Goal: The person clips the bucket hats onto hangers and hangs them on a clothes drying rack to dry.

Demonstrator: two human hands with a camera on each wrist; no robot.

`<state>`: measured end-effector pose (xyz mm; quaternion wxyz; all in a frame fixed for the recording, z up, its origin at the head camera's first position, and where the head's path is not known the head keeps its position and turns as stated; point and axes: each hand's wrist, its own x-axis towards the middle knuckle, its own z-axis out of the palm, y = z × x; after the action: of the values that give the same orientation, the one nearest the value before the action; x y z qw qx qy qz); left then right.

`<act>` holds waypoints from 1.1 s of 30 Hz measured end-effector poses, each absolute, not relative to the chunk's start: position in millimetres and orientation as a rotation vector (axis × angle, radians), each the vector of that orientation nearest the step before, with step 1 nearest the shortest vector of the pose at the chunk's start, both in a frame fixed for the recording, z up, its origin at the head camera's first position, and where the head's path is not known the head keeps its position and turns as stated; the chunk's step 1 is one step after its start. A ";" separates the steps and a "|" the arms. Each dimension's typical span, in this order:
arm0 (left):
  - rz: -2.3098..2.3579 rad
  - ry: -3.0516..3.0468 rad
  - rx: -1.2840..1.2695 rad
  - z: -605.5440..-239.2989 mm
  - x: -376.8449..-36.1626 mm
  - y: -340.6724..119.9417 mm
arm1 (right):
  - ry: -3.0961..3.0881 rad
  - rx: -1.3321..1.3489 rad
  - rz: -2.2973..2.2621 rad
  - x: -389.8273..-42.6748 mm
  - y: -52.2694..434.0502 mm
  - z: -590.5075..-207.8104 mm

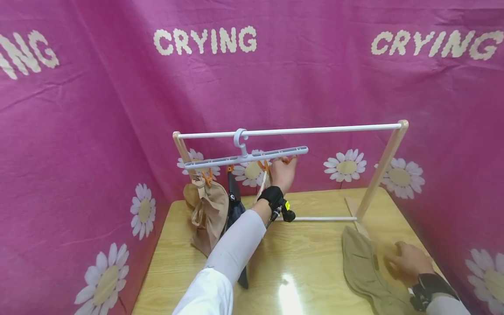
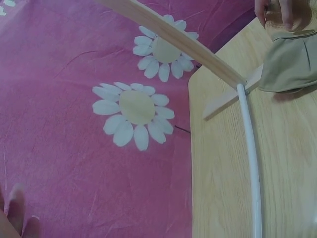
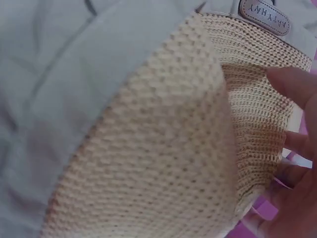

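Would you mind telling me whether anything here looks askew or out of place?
Yes: the hanger on the rail tilts, its left end lower, where a beige item hangs. A hat lies on the table.

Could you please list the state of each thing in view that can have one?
Clip hanger: hooked on the white rail, tilted.
Beige hat: hanging from an orange clip.
Dark item: hanging beside it.
Left hand: raised to the hanger's clips; grip unclear.
Khaki hat: lying flat on the table.
Right hand: resting on the khaki hat.
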<state>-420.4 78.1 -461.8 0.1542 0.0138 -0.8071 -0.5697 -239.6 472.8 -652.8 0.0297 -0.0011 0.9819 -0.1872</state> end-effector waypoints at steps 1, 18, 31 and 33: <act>-1.632 -2.315 0.028 -462.5 -420.9 77.6 | 3.033 -0.043 -0.572 -241.8 471.8 -651.9; -1.648 -2.405 -0.083 -459.0 -416.2 68.3 | 3.122 -0.378 -0.672 -236.5 446.1 -635.5; -1.662 -2.505 -0.075 -455.8 -412.7 56.7 | 3.156 -0.517 -0.761 -227.4 429.7 -625.1; -1.702 -2.506 -0.074 -454.6 -412.4 56.2 | 3.183 -0.544 -0.751 -227.5 424.4 -619.7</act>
<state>-412.4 56.2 -454.6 0.0557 -0.0245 -0.8257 -0.5609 -227.5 424.4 -619.7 -0.0866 -0.1634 0.9565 -0.2257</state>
